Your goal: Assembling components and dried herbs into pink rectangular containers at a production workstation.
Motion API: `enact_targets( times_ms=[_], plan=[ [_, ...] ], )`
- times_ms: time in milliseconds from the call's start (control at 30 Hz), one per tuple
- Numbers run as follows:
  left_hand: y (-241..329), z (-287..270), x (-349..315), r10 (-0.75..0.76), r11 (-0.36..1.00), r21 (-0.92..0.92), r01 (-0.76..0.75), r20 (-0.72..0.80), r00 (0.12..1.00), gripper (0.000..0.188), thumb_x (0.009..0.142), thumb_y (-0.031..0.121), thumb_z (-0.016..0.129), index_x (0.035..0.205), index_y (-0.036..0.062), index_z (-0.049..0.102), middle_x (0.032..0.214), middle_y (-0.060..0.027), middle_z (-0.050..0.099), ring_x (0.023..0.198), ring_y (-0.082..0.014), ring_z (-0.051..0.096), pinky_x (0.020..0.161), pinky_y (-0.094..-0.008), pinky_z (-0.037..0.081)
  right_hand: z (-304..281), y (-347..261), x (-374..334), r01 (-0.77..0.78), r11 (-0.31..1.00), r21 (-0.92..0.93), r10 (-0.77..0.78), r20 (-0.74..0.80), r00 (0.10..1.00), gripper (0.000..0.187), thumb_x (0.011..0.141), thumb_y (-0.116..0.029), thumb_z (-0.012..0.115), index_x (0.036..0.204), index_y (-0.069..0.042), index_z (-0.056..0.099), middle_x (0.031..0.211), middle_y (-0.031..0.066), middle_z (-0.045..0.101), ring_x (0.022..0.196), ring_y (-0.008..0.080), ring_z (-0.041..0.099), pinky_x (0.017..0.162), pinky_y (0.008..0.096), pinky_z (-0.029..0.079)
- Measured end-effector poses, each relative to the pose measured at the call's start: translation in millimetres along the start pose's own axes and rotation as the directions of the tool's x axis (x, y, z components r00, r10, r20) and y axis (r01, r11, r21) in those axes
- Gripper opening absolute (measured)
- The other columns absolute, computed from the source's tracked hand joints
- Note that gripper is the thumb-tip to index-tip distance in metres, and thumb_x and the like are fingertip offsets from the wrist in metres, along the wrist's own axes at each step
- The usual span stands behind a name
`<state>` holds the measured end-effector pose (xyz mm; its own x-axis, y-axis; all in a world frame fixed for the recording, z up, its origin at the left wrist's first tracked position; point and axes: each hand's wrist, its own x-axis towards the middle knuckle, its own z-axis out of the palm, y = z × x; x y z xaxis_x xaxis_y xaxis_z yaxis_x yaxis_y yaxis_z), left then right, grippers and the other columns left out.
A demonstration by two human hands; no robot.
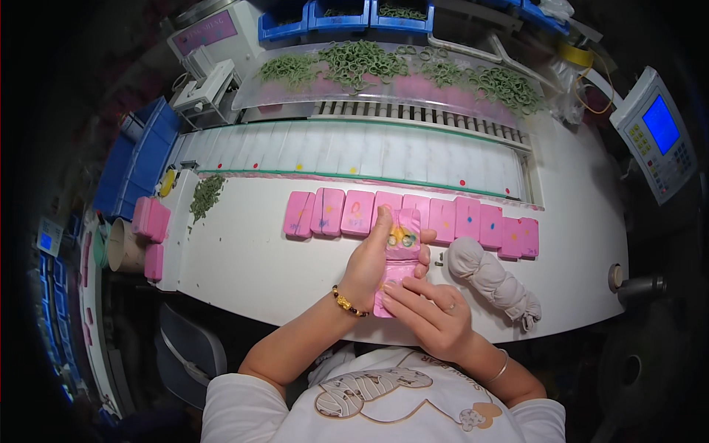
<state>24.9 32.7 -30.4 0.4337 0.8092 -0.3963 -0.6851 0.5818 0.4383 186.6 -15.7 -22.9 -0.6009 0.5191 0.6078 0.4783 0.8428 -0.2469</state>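
My left hand (373, 258) grips a pink flat card-like holder (399, 251) upright over the white table (251, 266), thumb along its left edge. Small green and yellow rings show near the holder's top. My right hand (432, 314) rests its fingers on the holder's lower end. Just beyond the hands, a row of several pink holders (413, 215) lies side by side on the table, some with coloured dots.
A twisted white cloth bundle (491, 280) lies right of my hands. Behind the row runs a white belt (354, 151), then a tray heaped with green rings (384, 66). More pink holders (151, 221) are stacked at left. A control panel (657, 133) stands at right.
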Motion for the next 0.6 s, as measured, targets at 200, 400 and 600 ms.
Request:
enact_targets(
  times_ms=[200, 400, 600],
  plan=[
    [8, -3, -6, 0.1, 0.937, 0.341, -0.075, -0.057, 0.993, 0.073, 0.101, 0.055, 0.024, 0.109, -0.008, 0.06, 0.078, -0.0132, 0.065, 0.057, -0.0176, 0.06, 0.057, -0.0316, 0.052, -51, 28, -15, -0.23, 0.955, -0.189, 0.24, 0.036, 0.97, 0.048, 0.075, -0.008, 0.069, 0.123, -0.008, 0.063, 0.122, 0.0124, 0.061, 0.103, 0.0282, 0.06, 0.088, 0.0385, 0.044],
    [0, 2, -8, 0.144, 0.873, 0.473, -0.118, -0.02, 0.989, 0.066, 0.101, 0.045, 0.025, 0.108, -0.0099, 0.06, 0.086, -0.0209, 0.068, 0.058, -0.0184, 0.061, 0.057, -0.0326, 0.053, -72, 45, -18, -0.39, 0.891, -0.232, 0.449, 0.335, 0.828, 0.065, 0.066, 0.004, 0.066, 0.128, -0.015, 0.061, 0.125, 0.015, 0.056, 0.095, 0.0316, 0.06, 0.084, 0.0392, 0.047],
    [-6, 2, -6, 0.126, 0.873, 0.478, -0.096, -0.03, 0.992, 0.058, 0.101, 0.038, 0.028, 0.106, -0.009, 0.061, 0.089, -0.0185, 0.069, 0.065, -0.0196, 0.065, 0.06, -0.0319, 0.054, -81, 21, 22, -0.306, 0.931, -0.201, 0.234, -0.314, 0.92, 0.054, 0.066, 0.001, 0.067, 0.119, -0.01, 0.068, 0.123, 0.0192, 0.062, 0.083, 0.027, 0.064, 0.072, 0.035, 0.051]
  ],
)
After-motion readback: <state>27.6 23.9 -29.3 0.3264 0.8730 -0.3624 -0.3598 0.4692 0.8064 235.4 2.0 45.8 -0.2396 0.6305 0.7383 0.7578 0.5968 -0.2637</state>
